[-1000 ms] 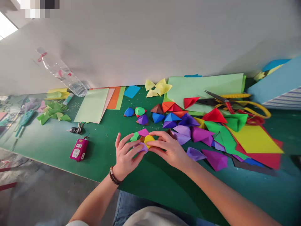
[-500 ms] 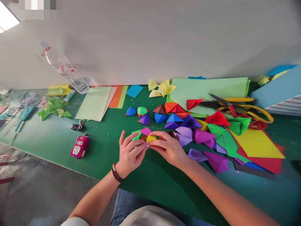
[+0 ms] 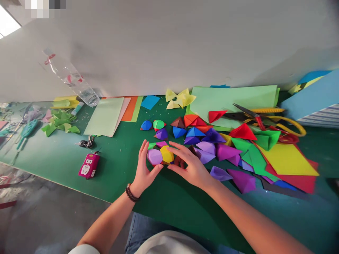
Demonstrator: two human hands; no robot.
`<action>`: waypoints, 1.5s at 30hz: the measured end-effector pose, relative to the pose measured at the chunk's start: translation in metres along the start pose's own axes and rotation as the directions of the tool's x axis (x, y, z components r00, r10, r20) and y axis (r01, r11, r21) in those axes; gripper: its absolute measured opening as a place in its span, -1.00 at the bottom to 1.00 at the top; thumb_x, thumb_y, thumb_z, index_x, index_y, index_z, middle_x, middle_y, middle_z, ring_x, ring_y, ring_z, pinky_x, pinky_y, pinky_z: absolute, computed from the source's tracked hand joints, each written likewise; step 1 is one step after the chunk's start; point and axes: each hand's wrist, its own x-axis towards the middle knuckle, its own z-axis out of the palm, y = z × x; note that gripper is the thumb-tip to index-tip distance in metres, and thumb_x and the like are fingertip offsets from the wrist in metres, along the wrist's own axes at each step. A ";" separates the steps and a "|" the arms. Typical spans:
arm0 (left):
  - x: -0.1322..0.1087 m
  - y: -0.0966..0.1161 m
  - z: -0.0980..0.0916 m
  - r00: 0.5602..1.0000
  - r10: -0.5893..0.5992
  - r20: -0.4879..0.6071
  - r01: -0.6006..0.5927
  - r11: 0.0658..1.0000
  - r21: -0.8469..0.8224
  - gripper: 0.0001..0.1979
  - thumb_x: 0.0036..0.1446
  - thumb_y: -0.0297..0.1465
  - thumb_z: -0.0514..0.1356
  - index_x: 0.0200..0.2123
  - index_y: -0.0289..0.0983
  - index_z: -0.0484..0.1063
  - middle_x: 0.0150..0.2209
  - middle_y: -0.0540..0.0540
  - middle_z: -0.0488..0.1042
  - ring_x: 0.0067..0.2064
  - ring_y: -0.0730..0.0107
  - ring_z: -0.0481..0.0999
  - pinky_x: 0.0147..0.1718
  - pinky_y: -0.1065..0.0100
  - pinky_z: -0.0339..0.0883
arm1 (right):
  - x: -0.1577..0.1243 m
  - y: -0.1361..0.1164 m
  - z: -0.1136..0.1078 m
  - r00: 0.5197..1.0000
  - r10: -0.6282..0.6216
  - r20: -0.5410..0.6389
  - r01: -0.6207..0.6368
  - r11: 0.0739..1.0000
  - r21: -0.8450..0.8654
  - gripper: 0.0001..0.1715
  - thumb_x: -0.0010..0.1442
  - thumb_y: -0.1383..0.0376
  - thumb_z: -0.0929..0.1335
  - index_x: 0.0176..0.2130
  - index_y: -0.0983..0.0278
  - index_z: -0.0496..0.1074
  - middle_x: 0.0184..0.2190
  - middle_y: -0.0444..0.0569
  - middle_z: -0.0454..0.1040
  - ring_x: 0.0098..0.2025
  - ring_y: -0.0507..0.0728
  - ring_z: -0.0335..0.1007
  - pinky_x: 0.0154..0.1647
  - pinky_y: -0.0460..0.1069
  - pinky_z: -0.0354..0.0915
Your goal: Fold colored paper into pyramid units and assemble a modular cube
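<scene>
A multicoloured folded-paper model (image 3: 155, 156) sits between my two hands, with lilac and yellow faces toward me and green and purple flaps behind. My left hand (image 3: 144, 168) cups its left side, straight fingers along the edge and thumb at the bottom. From the right, my right hand (image 3: 189, 165) holds the yellow part, with fingertips above and thumb below. Just beyond lie small folded pieces: a blue one (image 3: 146, 125), a green one (image 3: 159, 124) and a purple one (image 3: 161, 134). More folded pieces, among them a lilac one (image 3: 207, 147), are close to my right hand.
Scissors (image 3: 254, 116) lie on pale green sheets (image 3: 233, 100) at the back right. Yellow paper (image 3: 290, 160) is at the right. Behind left are a plastic bottle (image 3: 70, 77), paper sheets (image 3: 104, 116), keys (image 3: 87, 142) and a pink box (image 3: 89, 165).
My fingers have spread from a tight pinch to the model's outer sides, and its lilac and yellow faces now show. My left fingers have straightened. The view has shifted slightly.
</scene>
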 end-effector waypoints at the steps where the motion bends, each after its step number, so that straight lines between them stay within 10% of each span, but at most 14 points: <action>1: 0.000 -0.002 0.001 1.000 -0.012 0.014 0.012 1.000 -0.021 -0.26 0.24 -0.17 0.17 0.38 -0.08 -0.10 0.43 -0.27 -0.10 0.43 0.02 -0.02 0.26 0.02 0.20 | 0.001 -0.001 0.000 1.000 0.004 0.003 -0.004 1.000 0.022 -0.43 0.28 0.18 0.34 0.26 0.02 0.25 0.31 0.07 0.20 0.21 0.31 0.31 0.00 0.20 0.47; 5: 0.001 0.003 0.000 0.997 -0.059 0.043 0.061 0.996 -0.066 -0.40 0.33 -0.20 0.05 0.37 -0.05 -0.04 0.43 -0.19 -0.05 0.42 0.10 0.03 0.25 0.09 0.25 | 0.003 -0.005 -0.001 0.999 0.038 -0.012 -0.035 0.986 0.163 -0.52 0.38 0.20 0.21 0.25 0.02 0.26 0.32 0.01 0.20 0.22 0.25 0.31 -0.08 0.10 0.51; 8: 0.004 0.017 -0.006 0.979 -0.165 0.119 0.175 0.981 -0.081 -0.53 0.38 -0.21 -0.06 0.32 -0.06 0.13 0.41 -0.14 0.01 0.39 0.19 0.12 0.24 0.20 0.28 | 0.004 -0.009 -0.005 0.988 0.156 -0.008 -0.146 0.940 0.309 -0.51 0.38 0.14 0.19 0.26 0.02 0.24 0.24 0.05 0.31 -0.19 0.12 0.52 -0.37 0.00 0.52; 13: 0.018 0.035 -0.008 0.929 -0.305 0.209 0.340 0.927 -0.158 -0.55 0.32 -0.10 0.01 0.14 -0.18 0.38 0.20 -0.20 0.38 0.17 0.14 0.44 0.03 0.21 0.50 | 0.006 -0.011 -0.017 0.954 0.301 0.010 -0.280 0.873 0.400 -0.45 0.33 0.06 0.26 0.27 0.03 0.22 0.08 0.03 0.44 -0.59 -0.05 0.29 -0.64 -0.07 0.34; 20: 0.034 0.037 -0.007 0.779 -0.474 0.410 0.614 0.706 -0.352 -0.46 0.21 0.06 0.05 -0.06 -0.25 0.48 -0.11 -0.15 0.52 -0.06 0.21 0.54 -0.31 0.34 0.59 | 0.009 -0.015 -0.028 0.919 0.393 0.022 -0.346 0.782 0.518 -0.34 0.30 -0.04 0.25 0.29 0.11 0.18 0.17 0.14 0.38 -0.59 -0.06 0.33 -0.75 -0.10 0.13; 30: 0.042 0.027 -0.014 0.676 -0.557 0.482 0.702 0.686 -0.190 -0.42 0.19 0.10 0.04 -0.09 -0.28 0.43 -0.40 -0.03 0.46 -0.44 0.41 0.53 -0.52 0.41 0.49 | 0.017 -0.017 -0.048 0.772 0.604 0.199 -0.457 0.310 0.834 -0.54 0.21 0.13 0.36 0.10 0.08 0.40 0.12 0.08 0.44 -0.22 0.11 0.54 -0.65 -0.15 0.24; 37: 0.048 0.004 -0.015 0.825 -0.489 0.282 0.534 0.838 -0.108 -0.37 0.25 0.08 -0.04 0.16 -0.20 0.34 -0.20 -0.11 0.46 -0.41 0.47 0.43 -0.62 0.50 0.27 | 0.010 -0.002 -0.053 0.861 0.504 -0.073 -0.368 0.715 0.594 -0.44 0.13 0.01 0.42 0.10 0.07 0.42 0.22 0.02 0.33 0.01 0.21 0.42 -0.33 -0.02 0.45; 45: 0.046 -0.003 -0.014 0.899 -0.358 0.252 0.388 0.918 -0.081 -0.29 0.17 0.09 0.09 0.24 -0.22 0.23 0.09 -0.25 0.39 -0.15 0.27 0.47 -0.34 0.34 0.40 | 0.009 0.002 -0.036 0.868 0.493 0.057 -0.484 0.818 0.311 -0.16 0.17 -0.05 0.37 0.30 0.21 0.18 -0.16 0.10 0.55 -0.46 0.07 0.37 -0.57 -0.04 0.30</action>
